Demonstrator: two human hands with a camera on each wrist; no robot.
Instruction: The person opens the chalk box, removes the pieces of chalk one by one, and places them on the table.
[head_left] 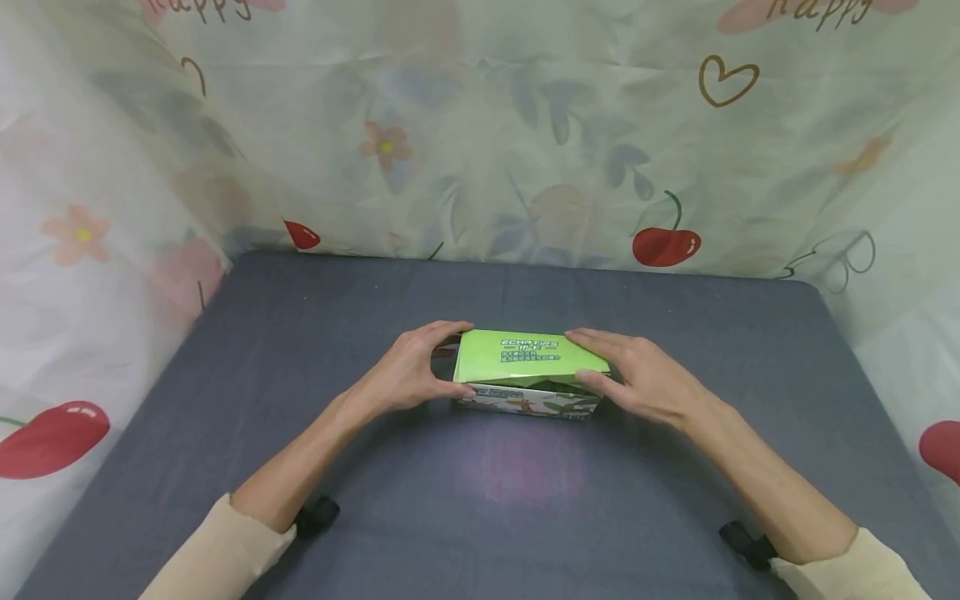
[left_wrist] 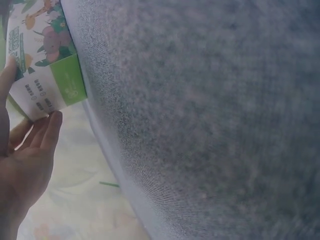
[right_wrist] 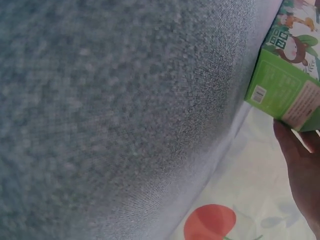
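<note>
A small cardboard box (head_left: 528, 402) with a bright green lid flap (head_left: 517, 350) lies on the table. Along the front the flap stands slightly raised, leaving a dark gap above the box's printed side. My left hand (head_left: 408, 367) grips the left end, thumb at the front corner and fingers at the back. At the right end my right hand (head_left: 645, 375) holds the box, its thumb by the flap's front edge and its fingers at the back corner. Cartoon animals decorate the box side (left_wrist: 47, 37) in the left wrist view. The right wrist view shows a green end (right_wrist: 280, 87) with a barcode. The contents are hidden.
Dark grey cloth (head_left: 517, 525) covers the table. A patterned curtain (head_left: 480, 150) with cherries and flowers hangs behind the table and along both sides. Black straps (head_left: 318, 517) sit at both wrists, near the cream sleeves.
</note>
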